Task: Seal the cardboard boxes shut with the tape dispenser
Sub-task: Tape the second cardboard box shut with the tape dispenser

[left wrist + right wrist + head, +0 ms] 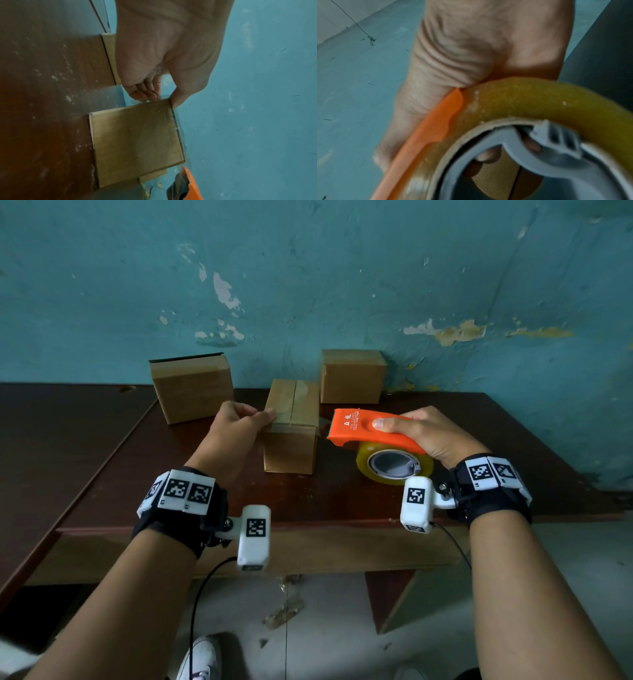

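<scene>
A small cardboard box (291,419) (137,142) stands mid-table, flaps closed, with a seam along its top and glossy tape across the near end. My left hand (253,419) (159,96) grips its upper left corner, thumb on top, fingers curled against the side. My right hand (411,429) (479,47) grips an orange tape dispenser (359,428) (428,135) holding a yellow tape roll (394,465) (539,100). The dispenser's toothed end sits just right of the box's top right edge; contact cannot be told.
Two more closed cardboard boxes stand by the teal wall: one back left (191,386) (110,58), one back right (352,376). The dark wooden table (102,457) ends near my wrists. Scraps lie on the floor (284,611) below.
</scene>
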`<state>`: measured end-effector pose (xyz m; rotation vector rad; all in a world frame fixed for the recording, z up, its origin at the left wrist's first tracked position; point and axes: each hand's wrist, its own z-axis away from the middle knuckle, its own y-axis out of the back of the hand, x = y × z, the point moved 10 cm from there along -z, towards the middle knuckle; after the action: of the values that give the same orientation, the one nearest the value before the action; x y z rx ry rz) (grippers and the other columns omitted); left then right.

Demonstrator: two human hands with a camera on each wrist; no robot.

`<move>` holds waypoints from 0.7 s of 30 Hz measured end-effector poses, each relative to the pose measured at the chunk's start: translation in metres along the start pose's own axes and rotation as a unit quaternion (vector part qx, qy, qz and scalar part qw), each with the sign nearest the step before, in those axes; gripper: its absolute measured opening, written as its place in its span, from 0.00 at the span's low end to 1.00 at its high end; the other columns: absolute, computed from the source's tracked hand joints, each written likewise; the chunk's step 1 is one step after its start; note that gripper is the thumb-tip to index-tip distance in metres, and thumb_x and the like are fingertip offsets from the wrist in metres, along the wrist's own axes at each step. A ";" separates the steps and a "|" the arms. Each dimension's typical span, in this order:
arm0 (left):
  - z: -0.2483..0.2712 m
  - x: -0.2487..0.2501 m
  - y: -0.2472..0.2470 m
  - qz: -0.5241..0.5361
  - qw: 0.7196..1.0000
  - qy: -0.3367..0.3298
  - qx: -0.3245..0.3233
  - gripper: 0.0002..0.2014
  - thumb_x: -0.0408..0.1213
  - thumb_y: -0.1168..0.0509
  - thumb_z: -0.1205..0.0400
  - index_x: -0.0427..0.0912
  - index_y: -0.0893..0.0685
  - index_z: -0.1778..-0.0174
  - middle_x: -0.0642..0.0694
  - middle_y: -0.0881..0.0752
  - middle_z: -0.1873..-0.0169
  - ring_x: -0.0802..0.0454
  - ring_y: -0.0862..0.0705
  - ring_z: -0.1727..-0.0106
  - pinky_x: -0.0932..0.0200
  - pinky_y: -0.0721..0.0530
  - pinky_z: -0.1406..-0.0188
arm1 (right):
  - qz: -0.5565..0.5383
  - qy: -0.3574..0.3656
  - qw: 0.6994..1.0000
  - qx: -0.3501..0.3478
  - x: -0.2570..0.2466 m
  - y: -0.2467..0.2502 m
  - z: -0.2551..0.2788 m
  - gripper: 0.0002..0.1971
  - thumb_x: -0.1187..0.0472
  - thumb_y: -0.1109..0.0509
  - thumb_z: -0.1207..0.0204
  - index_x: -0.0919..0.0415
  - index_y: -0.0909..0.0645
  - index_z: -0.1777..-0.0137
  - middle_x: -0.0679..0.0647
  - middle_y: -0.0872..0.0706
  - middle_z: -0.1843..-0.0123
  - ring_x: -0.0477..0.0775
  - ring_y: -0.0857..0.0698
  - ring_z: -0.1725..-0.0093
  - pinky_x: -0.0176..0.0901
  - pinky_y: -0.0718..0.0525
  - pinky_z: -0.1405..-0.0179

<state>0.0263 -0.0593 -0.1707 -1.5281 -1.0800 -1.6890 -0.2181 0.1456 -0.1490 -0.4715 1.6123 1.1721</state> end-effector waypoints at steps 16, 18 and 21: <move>0.030 0.058 -0.022 -0.215 0.926 -0.311 0.007 0.15 0.30 0.36 0.09 0.48 0.13 0.29 0.51 0.10 0.34 0.55 0.13 0.34 0.57 0.13 0.36 | -0.027 0.001 1.000 0.016 0.005 0.003 -0.001 0.33 0.37 0.17 0.38 0.69 0.07 0.49 0.66 0.04 0.56 0.59 0.07 0.61 0.49 0.12 0.50; 0.040 0.061 -0.036 -0.266 0.900 -0.344 -0.006 0.15 0.40 0.38 0.08 0.47 0.14 0.28 0.49 0.10 0.36 0.52 0.13 0.37 0.46 0.11 0.39 | -0.036 0.001 0.999 0.024 0.007 0.006 -0.001 0.31 0.38 0.16 0.38 0.68 0.06 0.50 0.66 0.05 0.57 0.58 0.07 0.62 0.48 0.13 0.50; 0.042 0.054 -0.050 -0.350 0.873 -0.338 -0.029 0.28 0.61 0.36 0.16 0.50 0.19 0.23 0.49 0.16 0.33 0.48 0.17 0.34 0.44 0.13 0.38 | -0.042 0.001 0.999 0.023 0.010 0.008 -0.001 0.32 0.37 0.14 0.39 0.66 0.06 0.50 0.67 0.04 0.55 0.59 0.07 0.61 0.49 0.13 0.50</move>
<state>-0.0039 0.0059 -0.1257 -1.9821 -2.1775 -1.6284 -0.2285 0.1507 -0.1548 -0.5052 1.6026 1.0695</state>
